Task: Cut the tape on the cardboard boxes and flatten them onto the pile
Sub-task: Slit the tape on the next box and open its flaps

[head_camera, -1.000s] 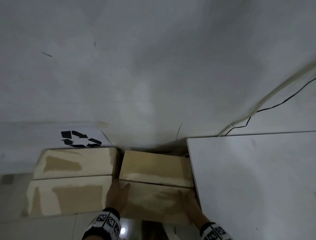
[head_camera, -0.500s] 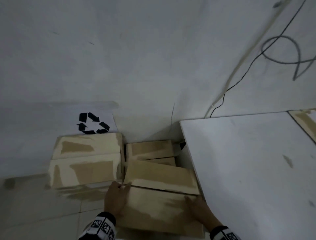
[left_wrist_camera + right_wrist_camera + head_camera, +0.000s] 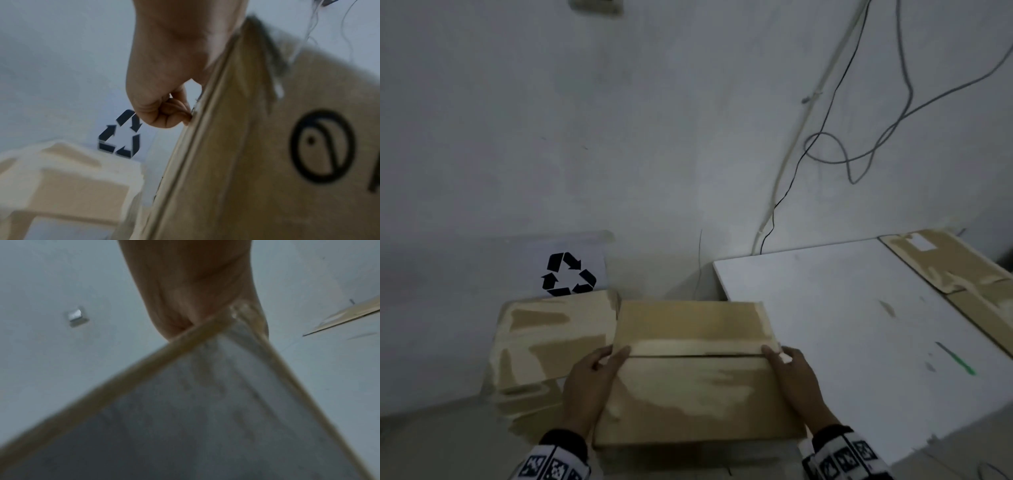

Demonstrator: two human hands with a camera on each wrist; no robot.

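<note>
Both hands grasp the box [image 3: 695, 370]: left hand [image 3: 589, 387] at 9 o'clock edge, right hand [image 3: 798, 380] at 3 o'clock, box beside table [image 3: 859, 325]. Risk: glossy tape lets edge-only grip slip.

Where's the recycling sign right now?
In the head view the recycling sign is on the wall, left of centre, just behind the cardboard pile.

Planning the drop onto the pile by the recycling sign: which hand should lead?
Probably left: the left hand grips the flattened box on the pile's side; the right hand is by the white table.
</note>
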